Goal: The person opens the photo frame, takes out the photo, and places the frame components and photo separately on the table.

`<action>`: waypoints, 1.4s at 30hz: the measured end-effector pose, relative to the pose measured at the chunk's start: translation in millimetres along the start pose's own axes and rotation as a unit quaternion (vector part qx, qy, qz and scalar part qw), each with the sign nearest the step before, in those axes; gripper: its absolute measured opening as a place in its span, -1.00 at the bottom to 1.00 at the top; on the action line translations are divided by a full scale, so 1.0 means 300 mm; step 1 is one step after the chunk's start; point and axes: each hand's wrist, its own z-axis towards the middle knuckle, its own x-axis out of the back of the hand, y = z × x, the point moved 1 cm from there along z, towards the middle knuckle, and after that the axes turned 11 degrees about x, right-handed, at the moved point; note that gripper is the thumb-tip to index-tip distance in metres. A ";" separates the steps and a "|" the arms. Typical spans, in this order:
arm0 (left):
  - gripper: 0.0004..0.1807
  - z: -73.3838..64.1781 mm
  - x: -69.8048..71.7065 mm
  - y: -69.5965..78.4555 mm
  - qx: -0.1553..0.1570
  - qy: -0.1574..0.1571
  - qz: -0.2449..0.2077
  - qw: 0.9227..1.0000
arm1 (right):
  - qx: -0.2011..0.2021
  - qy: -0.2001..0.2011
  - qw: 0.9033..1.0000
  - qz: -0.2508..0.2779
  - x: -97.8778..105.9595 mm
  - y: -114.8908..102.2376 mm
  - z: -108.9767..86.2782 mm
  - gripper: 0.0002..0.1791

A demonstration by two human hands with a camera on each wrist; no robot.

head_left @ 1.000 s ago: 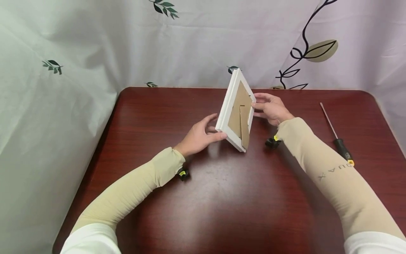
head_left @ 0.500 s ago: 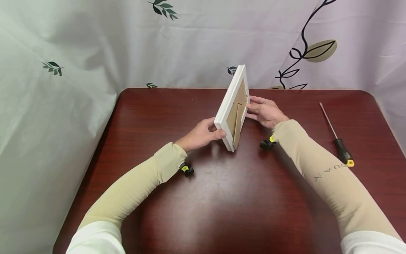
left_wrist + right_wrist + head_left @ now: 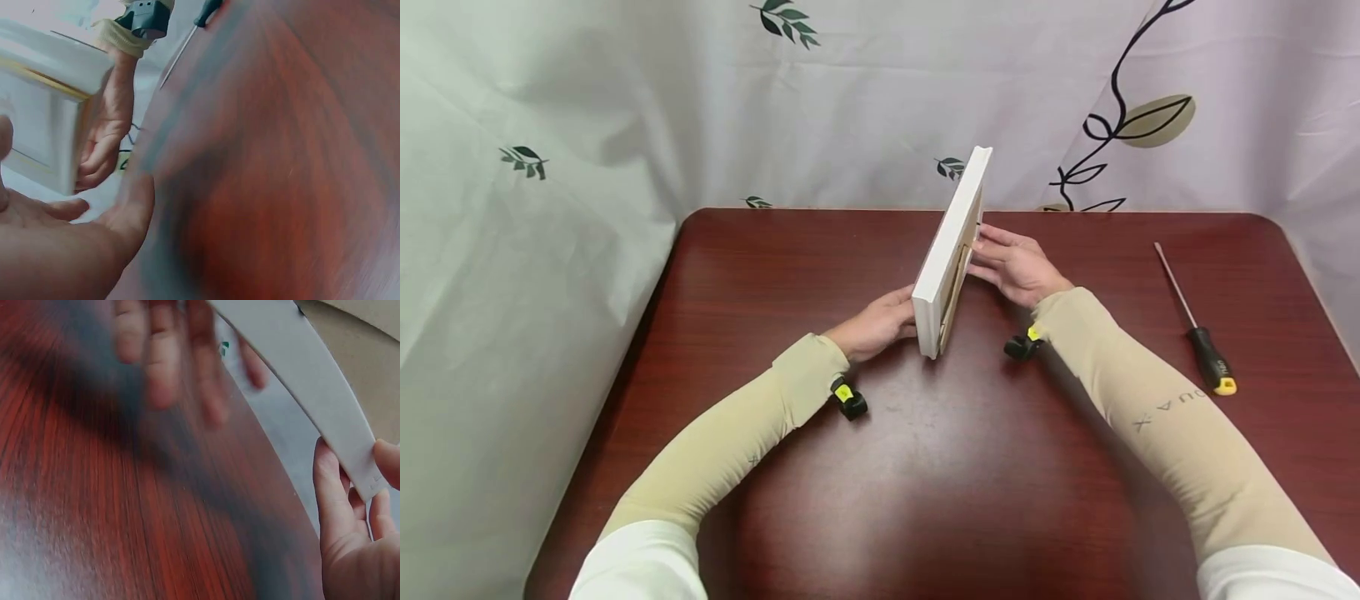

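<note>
A white picture frame (image 3: 952, 237) stands tilted above the table, almost edge-on in the head view. Its brown back and stand (image 3: 953, 302) face right. My right hand (image 3: 1019, 265) grips the frame's right side; in the right wrist view, its thumb and fingers (image 3: 334, 494) pinch the white border (image 3: 319, 387) near a corner. Beside the frame's left side is my left hand (image 3: 878, 325), its fingertips partly hidden by the frame. From the left wrist, the left hand (image 3: 62, 244) looks spread, apart from the frame's front (image 3: 65, 150), which has a gold inner edge.
A screwdriver (image 3: 1206, 346) with a black and yellow handle lies on the right of the dark red table (image 3: 910, 492). White curtains (image 3: 865, 100) with leaf prints hang behind and on the left.
The frame has turned from showing its back to nearly edge-on. My left thumb has come off its near corner. My right hand has shifted left with the frame.
</note>
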 end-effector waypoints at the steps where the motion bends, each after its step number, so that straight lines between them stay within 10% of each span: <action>1: -0.45 0.002 -0.004 -0.005 0.015 -0.014 -0.024 1.000 | 0.002 -0.002 1.000 0.010 -0.003 0.002 0.000 -0.27; 9: -0.46 0.013 -0.028 -0.020 0.033 -0.103 -0.220 0.970 | 0.008 -0.021 0.998 0.058 -0.015 0.017 -0.001 -0.31; 14: -0.48 0.017 -0.052 -0.015 0.020 -0.120 -0.253 0.960 | 0.011 -0.036 0.997 0.060 -0.017 0.024 -0.005 -0.32; 29: -0.59 0.024 -0.067 -0.022 0.006 -0.062 -0.198 0.978 | 0.050 -0.031 0.998 0.020 -0.042 0.015 -0.032 -0.78; 42: -0.57 0.026 -0.019 -0.017 -0.005 0.018 -0.188 0.982 | 0.070 -0.032 0.997 -0.004 -0.041 -0.079 -0.067 -0.79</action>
